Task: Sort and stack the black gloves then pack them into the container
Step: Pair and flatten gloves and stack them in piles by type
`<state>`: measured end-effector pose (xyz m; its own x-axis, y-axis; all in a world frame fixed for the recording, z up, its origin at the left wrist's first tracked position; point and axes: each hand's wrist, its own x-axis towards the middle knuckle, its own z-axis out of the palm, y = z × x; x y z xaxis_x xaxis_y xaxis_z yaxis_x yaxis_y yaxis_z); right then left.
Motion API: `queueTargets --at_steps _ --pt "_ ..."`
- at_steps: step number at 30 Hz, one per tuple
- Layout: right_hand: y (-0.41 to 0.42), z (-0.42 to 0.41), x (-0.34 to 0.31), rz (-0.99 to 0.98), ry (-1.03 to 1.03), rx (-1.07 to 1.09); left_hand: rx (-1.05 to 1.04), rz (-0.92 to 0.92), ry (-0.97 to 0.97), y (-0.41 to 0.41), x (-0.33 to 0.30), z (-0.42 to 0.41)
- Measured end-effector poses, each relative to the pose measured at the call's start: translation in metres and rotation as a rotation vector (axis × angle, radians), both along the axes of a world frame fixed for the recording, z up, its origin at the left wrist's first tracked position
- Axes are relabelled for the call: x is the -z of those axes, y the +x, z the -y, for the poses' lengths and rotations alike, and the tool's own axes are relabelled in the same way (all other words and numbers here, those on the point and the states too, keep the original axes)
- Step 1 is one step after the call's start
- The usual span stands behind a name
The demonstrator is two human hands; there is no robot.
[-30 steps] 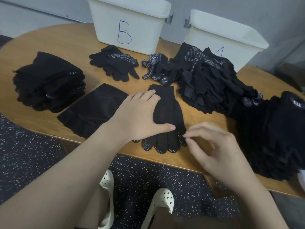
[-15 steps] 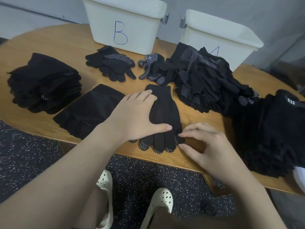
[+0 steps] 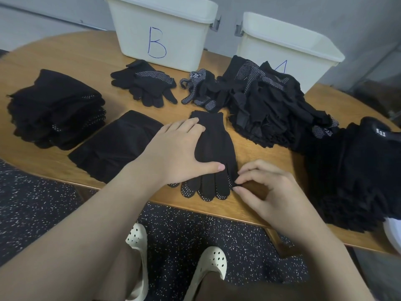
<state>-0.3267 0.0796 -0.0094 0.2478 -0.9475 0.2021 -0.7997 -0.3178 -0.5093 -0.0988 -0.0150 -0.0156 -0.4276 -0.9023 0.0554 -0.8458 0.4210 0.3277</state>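
A black dotted glove [image 3: 214,148] lies flat near the table's front edge, fingers toward me. My left hand [image 3: 175,153] presses flat on its left side, thumb stretched across the palm. My right hand [image 3: 267,192] pinches the edge of the glove's rightmost finger with thumb and forefinger. A loose heap of black gloves [image 3: 271,105] sits behind it. Neat stacks lie at the far left [image 3: 56,109], centre left [image 3: 115,146] and far right [image 3: 355,170]. White container B [image 3: 160,29] and a second white container [image 3: 288,46] stand at the back.
A glove pair [image 3: 147,83] and a crumpled dotted glove [image 3: 199,90] lie in front of container B. The wooden table [image 3: 65,57] has a curved front edge; below it are the speckled floor and my white shoes [image 3: 208,263].
My right hand has slid slightly left and closed its fingertips on the glove's outer finger. The left hand stays pressed on the glove.
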Motion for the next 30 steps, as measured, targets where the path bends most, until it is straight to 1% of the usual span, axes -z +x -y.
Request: queueTargets --at_steps 4,10,13,18,24,27,30 --pt "0.000 0.001 0.001 -0.016 0.024 0.017 0.002 -0.008 0.004 0.000 -0.001 -0.001" --pt "0.001 -0.001 0.000 0.062 0.028 0.042 0.003 -0.004 0.002 0.000 -0.001 0.000" --pt "0.006 -0.004 -0.003 0.083 0.007 0.015 0.002 0.001 0.003 0.000 -0.001 0.000" --pt "0.012 -0.002 0.001 -0.007 0.026 -0.029 0.002 -0.003 -0.002 -0.001 0.000 0.000" --pt "0.012 -0.002 0.001 -0.018 0.003 -0.019 0.019 -0.005 -0.016 0.000 0.001 0.000" --pt "0.009 -0.003 0.002 -0.026 -0.004 -0.001 0.027 -0.003 -0.082 0.003 0.001 0.000" --pt "0.010 -0.004 0.001 0.001 -0.009 0.028 0.009 -0.064 -0.129 0.007 -0.002 0.009"
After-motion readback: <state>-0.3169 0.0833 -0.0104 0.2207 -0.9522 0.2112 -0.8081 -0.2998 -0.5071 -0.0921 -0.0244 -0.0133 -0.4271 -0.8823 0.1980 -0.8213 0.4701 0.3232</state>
